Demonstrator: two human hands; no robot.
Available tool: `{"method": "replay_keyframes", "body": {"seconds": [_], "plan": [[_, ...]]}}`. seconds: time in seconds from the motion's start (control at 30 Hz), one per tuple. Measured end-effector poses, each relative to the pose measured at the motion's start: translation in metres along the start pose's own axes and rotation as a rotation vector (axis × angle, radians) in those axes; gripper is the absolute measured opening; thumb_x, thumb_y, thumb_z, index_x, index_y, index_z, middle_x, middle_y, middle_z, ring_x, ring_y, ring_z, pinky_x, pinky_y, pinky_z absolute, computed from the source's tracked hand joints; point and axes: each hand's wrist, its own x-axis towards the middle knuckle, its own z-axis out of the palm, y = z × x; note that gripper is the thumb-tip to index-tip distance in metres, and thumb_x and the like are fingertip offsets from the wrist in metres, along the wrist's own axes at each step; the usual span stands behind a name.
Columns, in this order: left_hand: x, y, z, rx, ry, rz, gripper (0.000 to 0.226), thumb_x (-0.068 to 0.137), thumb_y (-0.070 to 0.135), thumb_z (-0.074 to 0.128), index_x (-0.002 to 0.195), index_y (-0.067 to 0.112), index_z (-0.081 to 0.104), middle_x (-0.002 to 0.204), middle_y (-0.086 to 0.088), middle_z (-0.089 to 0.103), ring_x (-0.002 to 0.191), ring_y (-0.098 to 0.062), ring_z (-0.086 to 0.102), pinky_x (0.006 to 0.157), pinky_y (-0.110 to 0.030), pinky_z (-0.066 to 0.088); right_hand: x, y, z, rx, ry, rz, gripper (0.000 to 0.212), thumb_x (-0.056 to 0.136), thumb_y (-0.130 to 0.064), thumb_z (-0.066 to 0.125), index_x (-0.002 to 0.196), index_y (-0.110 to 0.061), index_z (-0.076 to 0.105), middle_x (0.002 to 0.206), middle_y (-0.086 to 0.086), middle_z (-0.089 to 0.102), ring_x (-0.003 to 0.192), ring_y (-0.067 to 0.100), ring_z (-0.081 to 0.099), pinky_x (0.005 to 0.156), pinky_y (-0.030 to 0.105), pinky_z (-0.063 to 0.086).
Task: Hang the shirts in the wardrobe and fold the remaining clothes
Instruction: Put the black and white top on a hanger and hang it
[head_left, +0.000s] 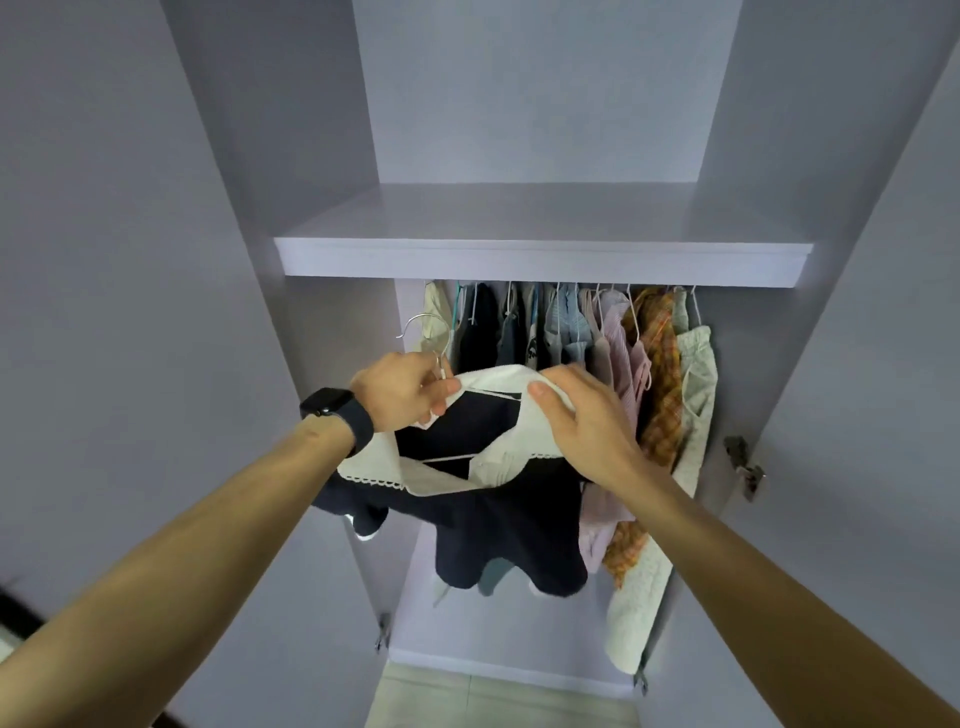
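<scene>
Hook (447, 338) sticks up from the left hand (400, 389) gripping the hanger (488, 393), below the shelf (540, 260); right hand (582, 421) pinches shirt collar (374, 470)

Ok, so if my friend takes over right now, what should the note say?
Left hand: grips the hanger just below its hook.
Right hand: holds the dark shirt by its white collar.
Done: the shirt sits on the hanger; hung clothes already hang under the shelf.
Left: hook the hanger onto the rail, hidden behind the shelf; folding is not in view.
</scene>
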Motion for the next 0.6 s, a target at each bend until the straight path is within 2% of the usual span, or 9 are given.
{"method": "replay_keyframes", "body": {"seconds": [0.07,0.13,0.17,0.2,0.27,0.33,0.4,0.5,0.6], "plan": [[-0.002,-0.008,-0.001,-0.068,0.04,0.005,0.022,0.1,0.034,0.056,0.085,0.019,0.063,0.072,0.01,0.073,0.063,-0.01,0.069,0.079,-0.04,0.058,-0.005,0.006,-0.001,-0.078,-0.115,-0.015,0.037,0.092,-0.053,0.06,0.113,-0.024,0.068,0.116,-0.01,0.058,0.107,0.004,0.054,0.095,0.026,0.043],[-0.006,-0.004,0.0,-0.155,0.045,0.047,0.019,0.099,0.03,0.059,0.085,0.018,0.064,0.072,0.009,0.072,0.062,-0.01,0.067,0.075,-0.04,0.059,-0.001,0.009,-0.011,-0.185,-0.234,0.059,0.061,0.081,-0.072,0.056,0.132,-0.039,0.056,0.142,-0.017,0.041,0.133,0.006,0.036,0.111,0.034,0.028],[-0.007,0.002,0.0,-0.2,0.035,0.082,0.019,0.099,0.028,0.06,0.087,0.015,0.064,0.072,0.008,0.072,0.061,-0.01,0.067,0.072,-0.039,0.06,0.003,0.008,-0.015,-0.228,-0.271,0.067,0.066,0.081,-0.074,0.054,0.139,-0.044,0.047,0.145,-0.022,0.035,0.135,0.004,0.027,0.112,0.034,0.021],[-0.008,0.009,0.0,-0.227,0.029,0.113,0.018,0.099,0.027,0.061,0.088,0.014,0.064,0.072,0.006,0.072,0.06,-0.01,0.066,0.069,-0.036,0.059,0.008,0.006,-0.017,-0.265,-0.305,0.062,0.06,0.083,-0.074,0.05,0.137,-0.047,0.045,0.141,-0.025,0.039,0.131,0.001,0.03,0.109,0.034,0.022],[-0.005,0.021,-0.002,-0.224,0.031,0.155,0.016,0.099,0.027,0.061,0.086,0.019,0.063,0.071,0.007,0.072,0.058,-0.008,0.064,0.067,-0.033,0.057,0.017,-0.005,-0.013,-0.265,-0.373,0.061,0.032,0.093,-0.068,0.04,0.101,-0.04,0.054,0.098,-0.021,0.061,0.094,0.0,0.054,0.087,0.034,0.039],[-0.004,0.024,-0.005,-0.143,0.052,0.167,0.016,0.098,0.034,0.062,0.083,0.029,0.063,0.069,0.016,0.069,0.063,-0.005,0.061,0.073,-0.032,0.056,0.012,-0.007,-0.002,-0.175,-0.356,0.105,0.039,0.101,-0.056,0.039,0.077,-0.025,0.039,0.068,-0.006,0.05,0.065,0.012,0.051,0.066,0.039,0.041],[-0.007,0.013,-0.009,-0.031,0.091,0.159,0.01,0.096,0.045,0.061,0.094,0.037,0.066,0.085,0.022,0.069,0.081,-0.003,0.062,0.083,-0.03,0.052,0.005,-0.002,0.003,-0.179,-0.263,0.07,0.039,0.104,-0.047,0.039,0.076,-0.021,0.036,0.069,-0.005,0.047,0.066,0.011,0.049,0.065,0.039,0.038],[-0.023,-0.019,-0.007,-0.086,0.101,0.081,0.022,0.093,0.055,0.06,0.11,0.042,0.064,0.113,0.021,0.067,0.101,-0.003,0.062,0.092,-0.025,0.048,-0.003,0.009,-0.001,-0.103,-0.199,0.119,0.038,0.105,-0.041,0.042,0.075,-0.017,0.038,0.065,-0.006,0.044,0.062,0.01,0.044,0.065,0.038,0.037],[-0.037,-0.037,0.006,-0.183,0.093,0.007,0.021,0.092,0.062,0.055,0.099,0.045,0.066,0.093,0.024,0.068,0.086,0.0,0.061,0.08,-0.02,0.048,-0.009,0.016,-0.003,-0.024,-0.197,0.145,0.043,0.103,-0.042,0.045,0.074,-0.012,0.038,0.061,-0.004,0.04,0.058,0.013,0.044,0.062,0.04,0.04]]}}
